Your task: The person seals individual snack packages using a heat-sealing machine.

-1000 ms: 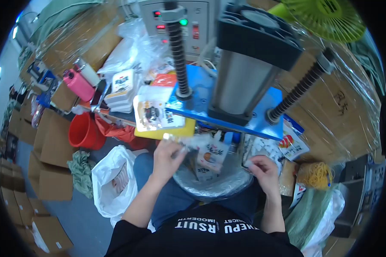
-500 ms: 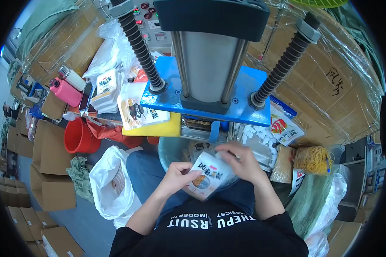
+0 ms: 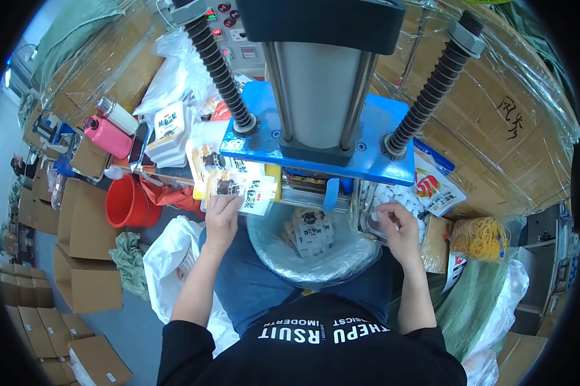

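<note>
My left hand (image 3: 222, 222) is closed on the near edge of a white-and-yellow printed pouch (image 3: 259, 196). That pouch lies over other printed pouches, left of the blue press plate (image 3: 374, 161). On the right, my right hand (image 3: 402, 235) hangs over a tray (image 3: 362, 225) by many small white pieces (image 3: 396, 195). Its thumb and forefinger are pinched together; what they hold, if anything, is too small to make out. Between my knees stands a tub lined with clear plastic (image 3: 271, 260), with several printed pouches (image 3: 312, 231) inside.
The press's cylinder (image 3: 319, 96) and spring posts (image 3: 425, 93) rise before me. Left are a red bucket (image 3: 126, 202), a white sack (image 3: 164, 251), a pink bottle (image 3: 108, 136) and stacked white packs (image 3: 168, 145). Yellow rubber bands (image 3: 473, 238) sit at right.
Both hands held a white printed pouch over the tub; now they are apart. My left hand has moved to the pouches on the left, my right hand to the tray of white pieces.
</note>
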Motion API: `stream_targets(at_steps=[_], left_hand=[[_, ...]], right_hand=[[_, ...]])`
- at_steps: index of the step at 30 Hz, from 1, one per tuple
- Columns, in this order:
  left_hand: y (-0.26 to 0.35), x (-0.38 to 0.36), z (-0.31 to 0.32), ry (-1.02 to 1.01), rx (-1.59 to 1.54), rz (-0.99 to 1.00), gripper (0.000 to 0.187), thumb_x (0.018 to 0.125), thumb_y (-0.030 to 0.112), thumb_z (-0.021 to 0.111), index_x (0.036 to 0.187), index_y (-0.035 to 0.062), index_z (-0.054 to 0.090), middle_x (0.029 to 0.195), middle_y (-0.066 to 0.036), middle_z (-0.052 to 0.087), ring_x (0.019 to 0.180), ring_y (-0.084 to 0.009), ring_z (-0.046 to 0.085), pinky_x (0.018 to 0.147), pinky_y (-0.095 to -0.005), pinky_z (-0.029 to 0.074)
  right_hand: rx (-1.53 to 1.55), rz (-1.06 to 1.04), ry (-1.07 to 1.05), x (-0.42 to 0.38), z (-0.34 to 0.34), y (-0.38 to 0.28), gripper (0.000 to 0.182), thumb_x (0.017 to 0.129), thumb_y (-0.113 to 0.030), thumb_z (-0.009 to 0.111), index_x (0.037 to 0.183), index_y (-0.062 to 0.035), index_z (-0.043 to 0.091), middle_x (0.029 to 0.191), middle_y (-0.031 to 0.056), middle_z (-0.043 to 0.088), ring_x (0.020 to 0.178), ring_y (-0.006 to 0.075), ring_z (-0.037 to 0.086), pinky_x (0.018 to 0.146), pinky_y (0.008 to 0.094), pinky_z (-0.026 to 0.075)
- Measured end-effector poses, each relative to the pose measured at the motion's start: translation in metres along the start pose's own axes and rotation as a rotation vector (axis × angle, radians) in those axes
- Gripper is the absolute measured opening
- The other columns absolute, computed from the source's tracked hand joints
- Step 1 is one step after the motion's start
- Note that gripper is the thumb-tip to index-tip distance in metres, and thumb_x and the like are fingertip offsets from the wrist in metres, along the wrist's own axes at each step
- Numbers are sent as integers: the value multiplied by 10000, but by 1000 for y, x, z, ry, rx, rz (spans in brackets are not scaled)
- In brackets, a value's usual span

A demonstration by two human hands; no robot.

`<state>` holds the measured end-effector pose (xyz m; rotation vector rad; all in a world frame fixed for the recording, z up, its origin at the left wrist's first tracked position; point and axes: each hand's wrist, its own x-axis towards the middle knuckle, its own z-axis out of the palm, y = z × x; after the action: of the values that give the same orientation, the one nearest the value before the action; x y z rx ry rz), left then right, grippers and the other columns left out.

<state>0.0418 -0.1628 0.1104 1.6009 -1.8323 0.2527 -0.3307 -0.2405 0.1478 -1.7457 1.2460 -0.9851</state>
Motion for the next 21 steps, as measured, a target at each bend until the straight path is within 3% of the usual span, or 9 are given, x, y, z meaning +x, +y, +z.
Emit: stream_targets(at_steps=[2,4,7,8,11,14,15,17,21], left_hand=[[14,9,-3,-13,-53,-78,218,674,-16,644,880,52,660,878,-90,607,837,-291,563,728,-382,449],[19,16,-3,-70,-27,-157,166,678,4,661,838,46,651,809,-93,588,783,-298,554,682,-390,440],[43,24,-7,12,-148,-245,104,690,-8,663,787,8,629,677,-98,511,675,-277,515,619,-363,418],[61,24,-11,11,-208,-308,78,689,2,672,742,6,614,648,-98,508,630,-265,504,585,-354,403],[113,23,-19,-73,-412,-249,96,665,21,692,738,16,631,640,-79,533,629,-233,501,575,-333,389],[131,21,-17,-177,-527,-242,114,638,25,708,737,22,652,643,-61,561,627,-209,493,577,-312,383],[133,24,-21,-258,-573,-255,106,646,29,712,735,21,654,649,-57,568,626,-199,491,578,-308,382],[135,26,-23,-332,-619,-258,99,655,32,715,734,21,656,655,-52,575,625,-189,488,579,-305,381],[133,10,-16,-446,-841,-377,87,731,68,715,742,3,657,654,-40,561,634,-126,476,578,-273,367]], right_hand=[[153,107,-26,-6,5,-11,138,863,-36,591,989,5,629,796,28,621,683,70,535,627,224,438],[177,110,-36,-7,6,-15,139,872,-39,588,997,6,630,818,19,626,694,62,547,634,219,443],[355,191,-119,-9,11,-23,121,886,-44,580,983,3,635,835,12,616,710,41,519,633,190,418],[332,167,-197,-12,13,-26,131,889,-54,582,996,3,632,846,25,627,725,63,540,652,214,438],[233,104,-305,-16,19,-31,146,894,-74,580,1011,0,628,867,73,643,758,134,586,686,267,466],[46,-262,-430,8,5,-69,145,861,-45,582,994,-4,622,845,128,619,752,266,598,670,328,469],[42,-256,-423,13,2,-74,145,861,-45,582,994,-4,622,845,128,619,752,266,598,670,328,469],[-86,-448,-579,22,-2,-82,149,853,-36,580,994,-2,614,848,130,619,772,279,596,673,351,469],[-87,-333,-605,8,11,-82,140,866,-38,585,990,-2,637,884,123,643,841,232,617,730,321,479]])
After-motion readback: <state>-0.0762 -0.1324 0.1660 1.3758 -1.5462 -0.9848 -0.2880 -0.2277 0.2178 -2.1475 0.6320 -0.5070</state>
